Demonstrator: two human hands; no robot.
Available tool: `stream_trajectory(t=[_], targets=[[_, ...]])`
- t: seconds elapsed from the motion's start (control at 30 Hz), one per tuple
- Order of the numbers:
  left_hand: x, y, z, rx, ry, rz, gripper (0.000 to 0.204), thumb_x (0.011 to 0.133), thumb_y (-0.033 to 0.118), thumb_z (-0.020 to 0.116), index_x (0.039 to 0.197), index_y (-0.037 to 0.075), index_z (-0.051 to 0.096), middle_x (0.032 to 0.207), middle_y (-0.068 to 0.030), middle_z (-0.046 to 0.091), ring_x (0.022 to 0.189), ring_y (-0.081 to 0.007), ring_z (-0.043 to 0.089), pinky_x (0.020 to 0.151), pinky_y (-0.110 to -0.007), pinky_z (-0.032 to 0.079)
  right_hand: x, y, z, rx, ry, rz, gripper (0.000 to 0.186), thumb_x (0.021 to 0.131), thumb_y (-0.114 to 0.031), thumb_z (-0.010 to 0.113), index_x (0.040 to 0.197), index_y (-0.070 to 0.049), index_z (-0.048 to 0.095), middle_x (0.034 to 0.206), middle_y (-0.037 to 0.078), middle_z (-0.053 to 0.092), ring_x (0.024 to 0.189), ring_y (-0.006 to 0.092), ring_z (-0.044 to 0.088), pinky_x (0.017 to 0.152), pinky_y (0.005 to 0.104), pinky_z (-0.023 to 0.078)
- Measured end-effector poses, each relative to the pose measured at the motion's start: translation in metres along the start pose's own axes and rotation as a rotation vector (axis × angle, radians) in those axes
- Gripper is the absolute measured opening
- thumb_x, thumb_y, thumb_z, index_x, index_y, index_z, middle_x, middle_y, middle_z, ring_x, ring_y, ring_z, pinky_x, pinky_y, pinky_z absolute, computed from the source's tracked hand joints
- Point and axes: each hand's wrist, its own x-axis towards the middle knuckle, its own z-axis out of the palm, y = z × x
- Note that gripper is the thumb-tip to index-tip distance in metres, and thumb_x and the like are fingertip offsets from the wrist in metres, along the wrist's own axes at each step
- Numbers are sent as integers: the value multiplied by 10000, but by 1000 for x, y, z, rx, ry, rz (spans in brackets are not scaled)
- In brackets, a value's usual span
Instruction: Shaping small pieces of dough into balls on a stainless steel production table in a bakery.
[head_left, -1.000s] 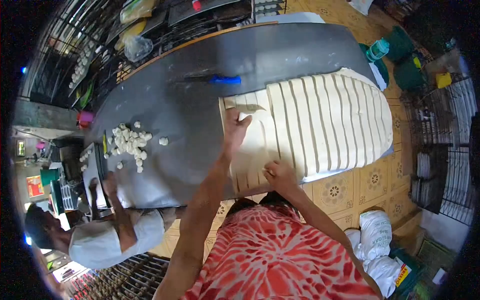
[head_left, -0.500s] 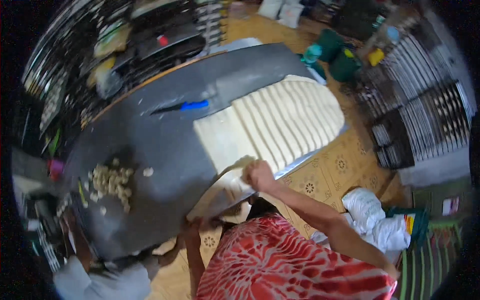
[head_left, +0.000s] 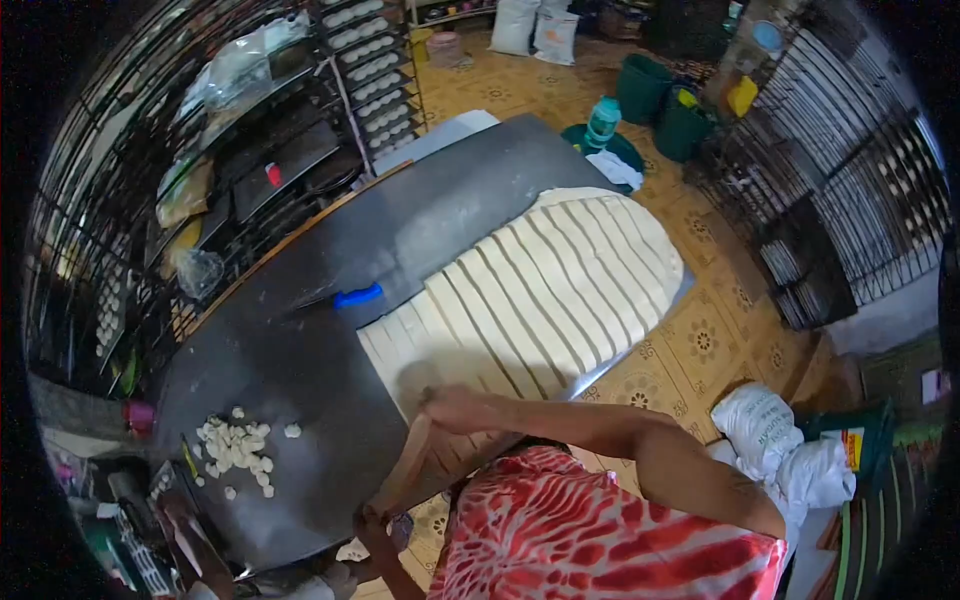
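Note:
A broad slab of pale dough (head_left: 590, 265), cut crosswise into many strips, lies along the right side of the dark table. At its near left edge, my right hand (head_left: 455, 408) is closed on the upper end of a dough strip (head_left: 405, 465). That strip runs down toward me, slanting to my left hand (head_left: 372, 524) at the table's near edge. My left fingers are small and dim here, but they appear closed round the strip's lower end. Beyond the slab's left corner rests a knife with a blue handle (head_left: 358, 296).
Small dough pieces (head_left: 235, 445) are heaped on the table (head_left: 310, 400) at the left. Another person's arm (head_left: 190, 535) is at lower left. Racks of trays (head_left: 370, 80) stand behind and at right (head_left: 840, 130). White sacks (head_left: 765, 430) lie at right, green bins (head_left: 685, 130) farther back.
My right hand has moved left and down with the dough, which now hangs as a narrower strip between my hands. The view has shifted, and the other person's white sleeve has mostly left it.

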Motion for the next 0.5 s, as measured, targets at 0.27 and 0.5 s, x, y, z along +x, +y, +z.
stream_trajectory(t=[0.27, 0.5], targets=[[-31, 8, 61, 1155, 57, 468, 448, 998, 353, 607, 1292, 15, 596, 1126, -179, 693, 931, -325, 647, 792, -461, 520, 40, -80, 106, 246, 79, -558, 309, 1002, -229, 527, 1230, -42, 616, 1090, 200, 656, 1044, 399, 649, 943, 533, 514], [-40, 59, 86, 1097, 172, 302, 304, 1062, 291, 489, 1123, 22, 617, 988, -182, 705, 838, -381, 673, 751, -509, 529, 75, -156, 124, 96, -321, -385, 237, 878, -240, 680, 943, -17, 724, 913, 253, 721, 896, 462, 700, 817, 523, 565]])
